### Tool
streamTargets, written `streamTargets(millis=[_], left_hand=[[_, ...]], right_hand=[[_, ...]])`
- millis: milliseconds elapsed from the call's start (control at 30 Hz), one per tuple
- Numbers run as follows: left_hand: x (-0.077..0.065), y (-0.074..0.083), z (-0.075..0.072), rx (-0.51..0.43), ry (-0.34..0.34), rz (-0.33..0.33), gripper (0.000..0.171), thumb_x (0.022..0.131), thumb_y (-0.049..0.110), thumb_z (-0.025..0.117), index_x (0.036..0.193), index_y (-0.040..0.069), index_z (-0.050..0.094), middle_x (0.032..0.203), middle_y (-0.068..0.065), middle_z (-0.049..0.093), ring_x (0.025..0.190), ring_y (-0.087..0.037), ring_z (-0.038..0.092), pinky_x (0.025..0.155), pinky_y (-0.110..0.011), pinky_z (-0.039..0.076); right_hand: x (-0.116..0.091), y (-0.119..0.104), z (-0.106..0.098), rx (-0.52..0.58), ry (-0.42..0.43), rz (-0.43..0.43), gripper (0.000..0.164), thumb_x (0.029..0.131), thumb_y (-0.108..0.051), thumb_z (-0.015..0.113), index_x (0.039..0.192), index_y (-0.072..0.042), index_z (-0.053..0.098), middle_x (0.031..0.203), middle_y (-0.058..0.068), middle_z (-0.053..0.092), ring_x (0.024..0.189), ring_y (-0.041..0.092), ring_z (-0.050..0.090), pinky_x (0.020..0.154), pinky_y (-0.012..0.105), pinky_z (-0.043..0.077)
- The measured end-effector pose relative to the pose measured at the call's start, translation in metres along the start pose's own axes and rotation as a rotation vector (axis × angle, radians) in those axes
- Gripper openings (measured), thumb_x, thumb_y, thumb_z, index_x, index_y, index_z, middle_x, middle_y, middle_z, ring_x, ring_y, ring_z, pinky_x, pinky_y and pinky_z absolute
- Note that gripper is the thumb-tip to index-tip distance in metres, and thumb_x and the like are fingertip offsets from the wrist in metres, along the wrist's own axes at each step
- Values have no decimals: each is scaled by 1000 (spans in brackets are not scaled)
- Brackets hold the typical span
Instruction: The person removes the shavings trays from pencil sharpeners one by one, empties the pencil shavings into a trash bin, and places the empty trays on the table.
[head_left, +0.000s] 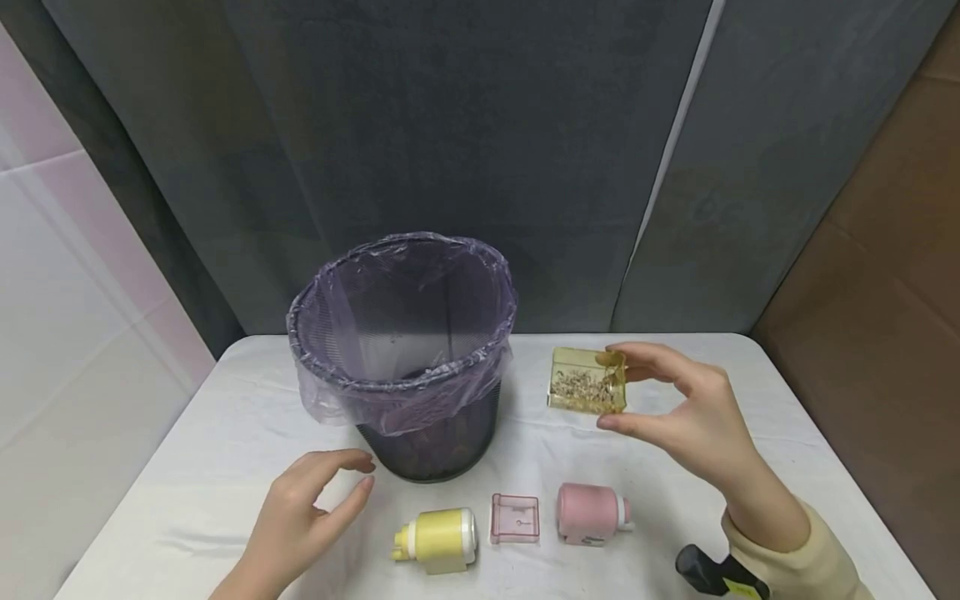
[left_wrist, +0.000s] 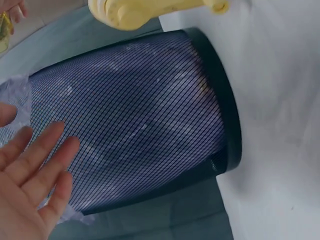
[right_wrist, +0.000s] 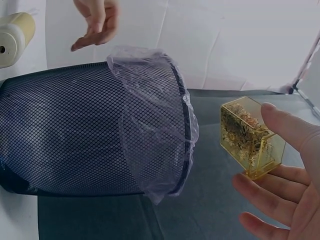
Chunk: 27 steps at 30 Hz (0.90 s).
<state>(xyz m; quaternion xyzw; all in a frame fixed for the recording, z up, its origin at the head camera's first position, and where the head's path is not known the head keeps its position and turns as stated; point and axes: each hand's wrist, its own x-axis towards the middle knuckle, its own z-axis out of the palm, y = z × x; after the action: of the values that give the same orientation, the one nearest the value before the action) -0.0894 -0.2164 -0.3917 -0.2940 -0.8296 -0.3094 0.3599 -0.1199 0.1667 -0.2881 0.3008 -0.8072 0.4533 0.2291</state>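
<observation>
My right hand (head_left: pixel 697 408) pinches a see-through yellow shavings box (head_left: pixel 585 383) between thumb and fingers. It holds the box above the table, right of the bin. Brownish pencil shavings (right_wrist: pixel 242 125) show inside the box in the right wrist view. My left hand (head_left: pixel 300 508) holds nothing, its fingers relaxed and apart, in front of the mesh bin (head_left: pixel 435 442). A purple plastic bag (head_left: pixel 420 408) lines the bin and folds over its rim. On the table lie a yellow pencil sharpener body (head_left: pixel 438 535), a clear pink box (head_left: pixel 514 518) and a pink sharpener body (head_left: pixel 588 512).
A white cloth covers the table (head_left: pixel 187 500). Dark grey fabric (head_left: pixel 465 125) hangs behind it, with a pale panel (head_left: pixel 75 250) on the left and a brown one (head_left: pixel 877 250) on the right. A black strap device (head_left: pixel 701 571) sits by the right sleeve.
</observation>
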Motion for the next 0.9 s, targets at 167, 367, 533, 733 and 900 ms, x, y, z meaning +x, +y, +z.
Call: streamTargets(millis=[167, 367, 533, 733, 900], left_hand=[[8, -1, -7, -3, 119, -21, 25, 83, 27, 58, 88, 3, 66, 82, -3, 65, 80, -14, 57, 81, -14, 38], [16, -2, -16, 35, 221, -66, 28, 80, 23, 62, 94, -2, 64, 83, -8, 66, 85, -13, 57, 83, -15, 38], [22, -2, -23, 67, 247, -120, 32, 75, 17, 68, 100, -2, 62, 87, -8, 67, 88, -12, 58, 85, -15, 37], [29, -4, -27, 63, 280, -163, 43, 72, 18, 72, 106, -4, 59, 91, -13, 65, 93, -6, 55, 86, -16, 37], [35, -7, -31, 64, 269, -200, 52, 68, 13, 75, 114, -3, 55, 97, -13, 64, 98, -3, 54, 86, -16, 36]], right_hand=[[2, 0, 0, 6, 0, 9, 63, 52, -5, 85, 110, -7, 61, 103, 1, 64, 85, 12, 60, 85, 24, 40], [4, 1, -1, -7, 0, 16, 63, 52, -5, 85, 111, -7, 61, 103, 0, 63, 85, 12, 60, 86, 24, 40], [7, 2, -2, -20, 6, -1, 63, 53, -4, 85, 111, -7, 61, 101, -1, 64, 84, 10, 60, 88, 24, 39], [11, 3, -2, -37, 18, -20, 62, 53, -3, 84, 110, -9, 61, 99, -1, 65, 82, 10, 61, 88, 24, 38], [15, 3, -2, -44, 35, -4, 63, 53, -5, 85, 111, -10, 61, 98, 0, 65, 81, 11, 61, 89, 33, 38]])
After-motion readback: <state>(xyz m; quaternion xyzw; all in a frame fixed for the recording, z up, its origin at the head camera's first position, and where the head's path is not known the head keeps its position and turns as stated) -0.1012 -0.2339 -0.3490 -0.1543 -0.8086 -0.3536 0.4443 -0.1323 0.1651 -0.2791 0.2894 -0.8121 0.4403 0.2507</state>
